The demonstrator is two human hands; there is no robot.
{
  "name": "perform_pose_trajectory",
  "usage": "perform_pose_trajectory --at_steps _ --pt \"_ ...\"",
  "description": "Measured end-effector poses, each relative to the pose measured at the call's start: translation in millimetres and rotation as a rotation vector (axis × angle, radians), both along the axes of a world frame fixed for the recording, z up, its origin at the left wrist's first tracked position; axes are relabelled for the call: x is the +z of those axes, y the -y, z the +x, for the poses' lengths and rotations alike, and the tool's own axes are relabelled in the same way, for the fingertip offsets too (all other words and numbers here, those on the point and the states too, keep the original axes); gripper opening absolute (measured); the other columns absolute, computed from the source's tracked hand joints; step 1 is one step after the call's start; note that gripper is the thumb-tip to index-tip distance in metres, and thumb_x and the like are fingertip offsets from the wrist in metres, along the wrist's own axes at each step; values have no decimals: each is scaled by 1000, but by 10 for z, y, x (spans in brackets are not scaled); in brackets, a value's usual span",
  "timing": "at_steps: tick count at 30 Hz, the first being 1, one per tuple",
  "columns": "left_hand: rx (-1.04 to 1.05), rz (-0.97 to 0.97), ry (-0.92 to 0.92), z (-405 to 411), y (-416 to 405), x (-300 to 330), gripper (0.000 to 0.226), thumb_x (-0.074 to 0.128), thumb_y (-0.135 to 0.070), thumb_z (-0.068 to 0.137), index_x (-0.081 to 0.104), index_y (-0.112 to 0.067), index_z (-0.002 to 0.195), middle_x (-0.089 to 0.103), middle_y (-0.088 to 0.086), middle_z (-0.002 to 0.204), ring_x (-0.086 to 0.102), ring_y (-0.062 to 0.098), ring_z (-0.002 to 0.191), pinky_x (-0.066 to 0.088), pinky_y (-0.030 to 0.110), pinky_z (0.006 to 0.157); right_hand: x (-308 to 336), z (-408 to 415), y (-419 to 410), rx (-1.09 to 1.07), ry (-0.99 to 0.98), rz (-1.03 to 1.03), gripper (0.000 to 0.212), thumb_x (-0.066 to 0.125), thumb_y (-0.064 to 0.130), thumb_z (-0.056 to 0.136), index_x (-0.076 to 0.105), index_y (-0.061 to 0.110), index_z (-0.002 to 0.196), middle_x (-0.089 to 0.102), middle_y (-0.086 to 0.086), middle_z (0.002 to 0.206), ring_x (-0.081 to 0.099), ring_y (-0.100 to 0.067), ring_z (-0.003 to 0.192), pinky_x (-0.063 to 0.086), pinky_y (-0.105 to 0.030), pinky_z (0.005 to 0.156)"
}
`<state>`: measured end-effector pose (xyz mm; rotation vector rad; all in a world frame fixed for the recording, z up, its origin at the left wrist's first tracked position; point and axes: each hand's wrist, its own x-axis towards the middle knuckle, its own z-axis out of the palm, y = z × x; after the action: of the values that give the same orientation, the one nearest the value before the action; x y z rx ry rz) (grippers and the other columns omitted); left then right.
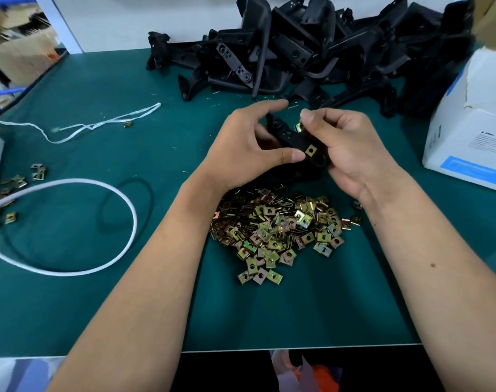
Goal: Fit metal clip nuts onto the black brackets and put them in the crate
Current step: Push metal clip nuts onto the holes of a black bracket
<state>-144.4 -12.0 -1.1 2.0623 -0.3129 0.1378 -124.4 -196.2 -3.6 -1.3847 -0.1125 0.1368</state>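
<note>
Seen from above, a person's two bare forearms reach over a dark green table (99, 292). Both hands meet near the middle of the table, holding one black bracket (286, 137) between them, raised above the surface. The left hand (247, 148) grips the bracket's left side, thumb pressed to its near edge and forefinger curled over the top. The right hand (351, 145) curls round the bracket's right end, and its thumb and fingertips pinch a small brass-coloured clip nut (299, 127) against the bracket's upper edge. Another clip nut (310, 150) already sits on the bracket's lower end. Just below the hands, between the wrists, lies a heap of loose clip nuts (278, 233). A tangled pile of black brackets (312, 49) fills the far side of the table. A white box (473, 125) stands at the right edge. On the left lie a white cord (133, 222), a thin white string (99, 124), and a few stray clip nuts (39, 171).
</note>
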Motion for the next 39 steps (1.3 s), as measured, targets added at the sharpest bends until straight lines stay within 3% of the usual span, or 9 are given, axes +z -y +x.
perform_pose_trajectory --at_steps 12,16,22,29,32,36,39 --pt "-44 23 23 22 17 -37 92 93 -38 69 50 -20 149 78 -2 81 75 8 83 60 45 90 -57 45 -24 -178 152 -189 11 82 20 86 77 11 83 73 -1 69 68 -13 66 56 -28 64" --pt "-29 51 35 29 28 -44 91 93 -38 70 51 -20 149 77 -2 79 74 8 81 59 37 88 -54 39 -33 -189 191 -241 10 84 22 84 78 16 80 76 -1 72 71 -13 68 56 -26 65" --pt "-14 38 8 32 45 -53 90 93 -37 71 51 -20 149 76 2 87 74 15 84 60 46 89 -33 26 -54 -203 238 -347 10 85 26 83 78 22 77 77 -1 73 73 -13 68 58 -26 66" --pt "12 24 4 60 53 -89 82 92 -36 74 55 -18 144 76 -1 73 72 7 68 58 27 74 -18 -28 -109 -240 216 -361 25 70 35 96 79 20 78 77 4 76 73 -5 77 54 -20 75" --pt "18 17 -9 64 55 -97 79 91 -34 74 56 -17 142 76 -7 73 73 5 67 55 21 69 -10 -45 -135 -254 177 -329 30 65 36 99 79 19 77 78 6 77 74 -6 81 55 -24 82" --pt "37 15 -13 68 61 -102 75 91 -34 74 58 -16 139 77 -2 79 74 9 73 60 31 77 -17 -73 -178 -258 152 -331 30 65 34 99 79 21 76 78 7 78 74 -5 85 56 -28 86" --pt "55 1 -23 70 72 -104 71 91 -34 74 61 -15 135 76 -1 92 74 11 82 61 40 87 -23 -91 -203 -266 161 -345 30 65 33 99 78 22 75 77 8 75 73 -4 83 56 -25 81"
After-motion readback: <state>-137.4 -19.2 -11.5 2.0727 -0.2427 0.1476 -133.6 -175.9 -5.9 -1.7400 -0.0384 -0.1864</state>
